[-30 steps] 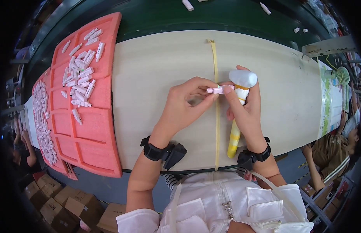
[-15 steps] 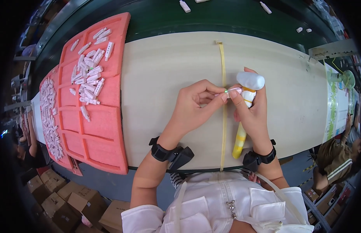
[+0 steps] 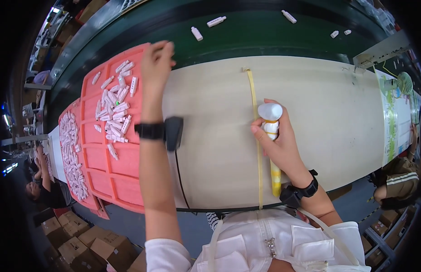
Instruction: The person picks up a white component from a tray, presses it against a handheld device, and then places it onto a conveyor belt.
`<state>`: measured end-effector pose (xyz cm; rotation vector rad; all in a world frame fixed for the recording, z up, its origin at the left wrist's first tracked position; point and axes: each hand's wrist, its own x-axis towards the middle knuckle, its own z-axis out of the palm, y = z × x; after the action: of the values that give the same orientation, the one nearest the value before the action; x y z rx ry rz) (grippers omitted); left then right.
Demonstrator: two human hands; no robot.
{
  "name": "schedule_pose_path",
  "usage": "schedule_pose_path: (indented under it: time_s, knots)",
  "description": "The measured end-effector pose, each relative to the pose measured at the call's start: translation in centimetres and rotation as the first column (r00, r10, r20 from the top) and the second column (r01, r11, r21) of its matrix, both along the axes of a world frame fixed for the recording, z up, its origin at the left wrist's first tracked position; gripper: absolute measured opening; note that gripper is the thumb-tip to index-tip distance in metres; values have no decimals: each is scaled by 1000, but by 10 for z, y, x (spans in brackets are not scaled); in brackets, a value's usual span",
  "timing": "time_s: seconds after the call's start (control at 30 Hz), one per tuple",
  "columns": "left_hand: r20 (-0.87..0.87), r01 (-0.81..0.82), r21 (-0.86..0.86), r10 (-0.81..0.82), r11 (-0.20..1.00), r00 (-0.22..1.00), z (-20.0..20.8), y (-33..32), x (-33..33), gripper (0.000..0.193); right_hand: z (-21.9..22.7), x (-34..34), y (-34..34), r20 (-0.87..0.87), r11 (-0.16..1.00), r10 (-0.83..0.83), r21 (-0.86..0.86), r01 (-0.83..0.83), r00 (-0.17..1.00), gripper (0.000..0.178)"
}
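Observation:
My left hand (image 3: 158,63) reaches over the far right corner of the pink foam tray (image 3: 124,156). Its fingers are loosely bent and apart, a little blurred, with nothing seen in them. Below it, a blurred small white tube (image 3: 122,81) is above or among a heap of similar printed tubes (image 3: 113,113) in the tray. Over the bench, my right hand (image 3: 283,143) is closed round a mallet-like tool (image 3: 270,111). The tool has a white wrapped head, and its yellow-and-white taped handle (image 3: 276,181) points toward me. My fingers hide part of the handle.
A yellow tape strip (image 3: 253,97) runs down the pale bench top (image 3: 210,127). Beyond lies a dark green belt (image 3: 251,34) with several white tubes. Another pink tray (image 3: 79,181) full of pieces sits far left. Cardboard boxes (image 3: 79,247) stand on the floor; people work at both sides.
My left hand has left the right hand and swung far left over the tray. A tube has appeared there. The right hand keeps the tool. The view has shifted.

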<state>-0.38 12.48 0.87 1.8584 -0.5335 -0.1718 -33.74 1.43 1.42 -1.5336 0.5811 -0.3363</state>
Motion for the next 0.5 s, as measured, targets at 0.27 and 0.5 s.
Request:
schedule_pose_path:
  time_s: [0.27, 0.5]
  knots:
    - [395, -123, 637, -185, 761, 900, -18, -82, 91, 68, 10, 6, 5, -59, 997, 31, 74, -27, 998, 57]
    - [-153, 429, -188, -458, 883, 876, 7, -41, -55, 16, 6, -3, -5, -55, 999, -8, 49, 11, 998, 53]
